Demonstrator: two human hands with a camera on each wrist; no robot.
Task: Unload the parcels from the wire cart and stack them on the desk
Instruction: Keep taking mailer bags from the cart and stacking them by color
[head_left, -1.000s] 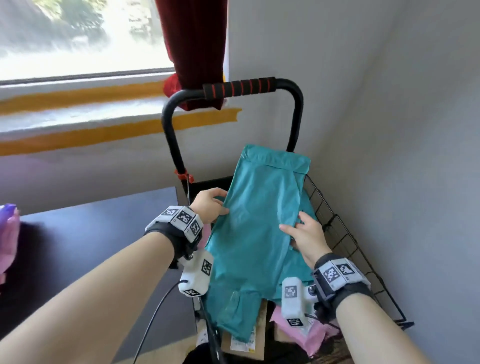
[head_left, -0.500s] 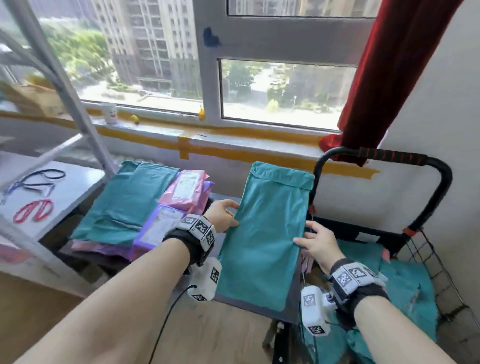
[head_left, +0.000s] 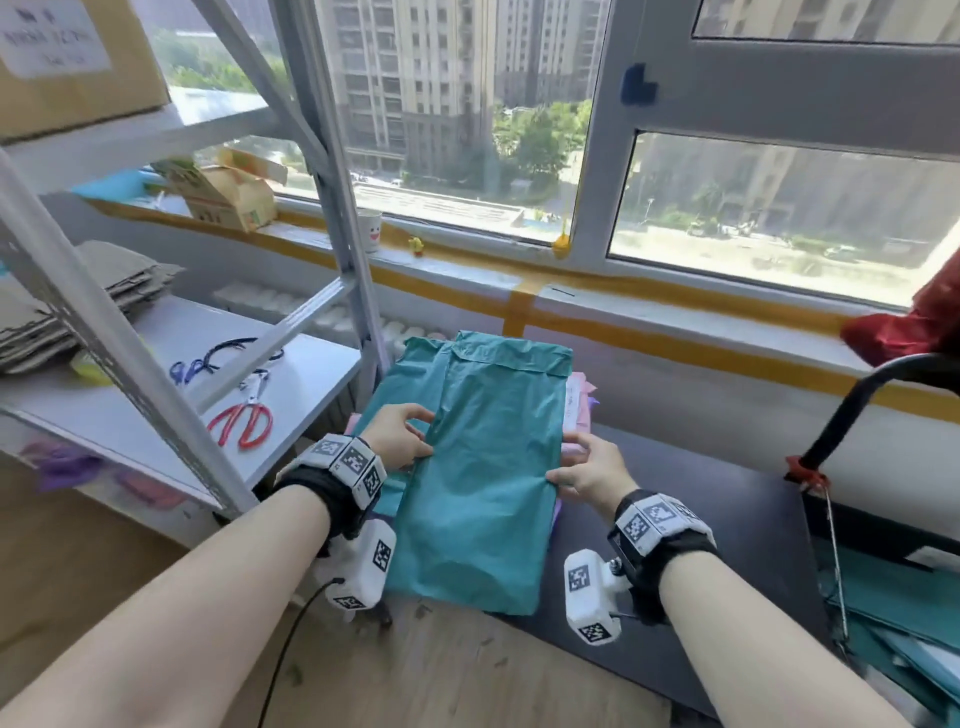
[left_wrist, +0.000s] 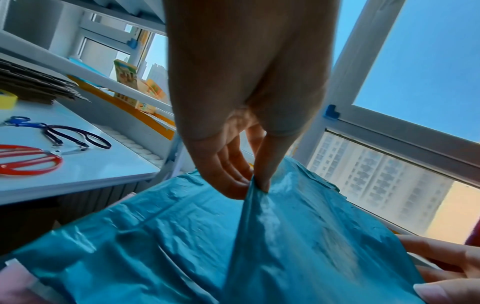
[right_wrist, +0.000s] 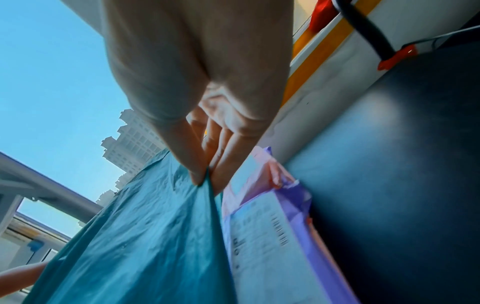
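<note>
The left hand (head_left: 397, 436) pinches the left edge of a teal parcel (head_left: 488, 478), thumb on top and fingers (left_wrist: 228, 164) tucked under the plastic. The right hand (head_left: 587, 470) pinches the opposite edge the same way, thumb pressed against fingers (right_wrist: 221, 164) with the film between them. Held between the two hands, the teal parcel lies lengthwise over a stack of parcels on the dark desk (head_left: 727, 519); whether it rests on the stack or hangs just above it, I cannot tell. Under it sit another teal parcel (head_left: 400, 379) on the left and a purple parcel (right_wrist: 272, 236) with a printed label on the right, with pink ones beneath. To the right stands the wire cart (head_left: 857, 410), black-handled, with more teal parcels (head_left: 893, 597) inside. To the left is a grey shelf (head_left: 156, 415) carrying red scissors (head_left: 241, 423), blue scissors (head_left: 189, 366) and flattened cardboard (head_left: 78, 296).
</note>
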